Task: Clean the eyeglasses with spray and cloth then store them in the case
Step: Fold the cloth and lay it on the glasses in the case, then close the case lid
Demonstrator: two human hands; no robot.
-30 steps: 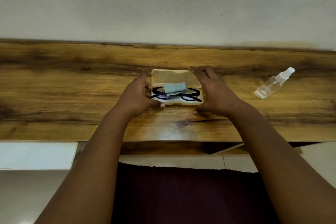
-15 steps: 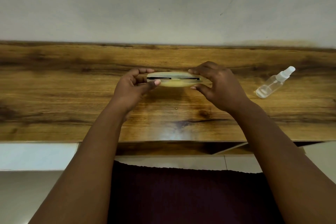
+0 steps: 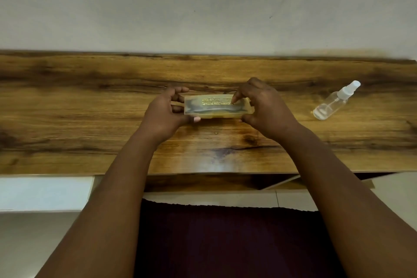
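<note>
While one spray bottle (image 3: 333, 102) lies apart, left hand (image 3: 163, 113) and right hand (image 3: 265, 110) clamp one closed case (image 3: 217, 106)

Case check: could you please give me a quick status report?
Left hand and right hand each grip a case end. Lid down, glasses inside. Spray bottle lies clear, right.

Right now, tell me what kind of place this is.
Probably a home desk or counter: a wood-grain tabletop against a plain white wall, a tiled floor below, and a spray bottle lying on it.
</note>
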